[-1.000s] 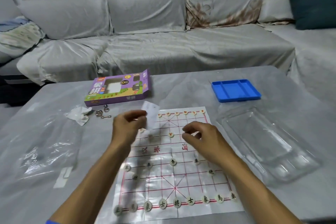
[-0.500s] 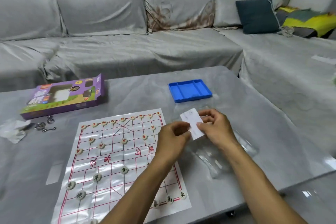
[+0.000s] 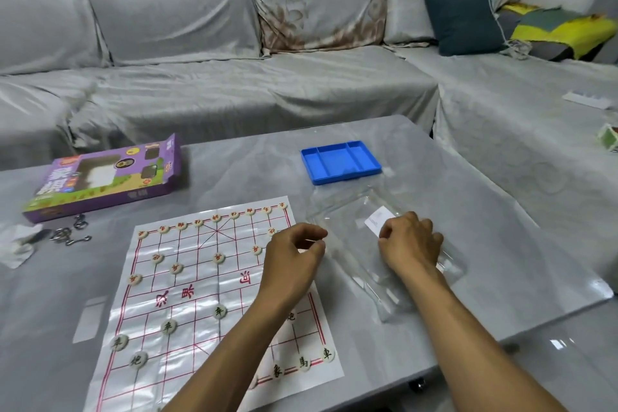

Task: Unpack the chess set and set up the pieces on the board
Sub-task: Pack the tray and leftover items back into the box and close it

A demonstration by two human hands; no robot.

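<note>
The paper chess board (image 3: pixel 200 291) with red lines lies on the grey table. Round pale pieces stand on it: a red-lettered row (image 3: pixel 215 218) along the far edge, dark-lettered ones such as (image 3: pixel 220 311) nearer me. My left hand (image 3: pixel 294 254) hovers over the board's right edge, fingers loosely curled, holding nothing. My right hand (image 3: pixel 411 241) pinches the edge of a small white paper slip (image 3: pixel 376 219) low over the clear plastic tray (image 3: pixel 351 264) to the right of the board.
A purple game box (image 3: pixel 107 177) lies at the far left, with metal ring puzzles (image 3: pixel 70 234) and a crumpled white wrapper (image 3: pixel 16 247) before it. A blue compartment tray (image 3: pixel 341 160) sits behind the clear one. The table's corner (image 3: pixel 598 294) is close on the right; a grey sofa lies beyond.
My left hand has let go of the slip and drawn back over the board's edge. My right hand alone has carried the slip down to the clear tray. The view has shifted right.
</note>
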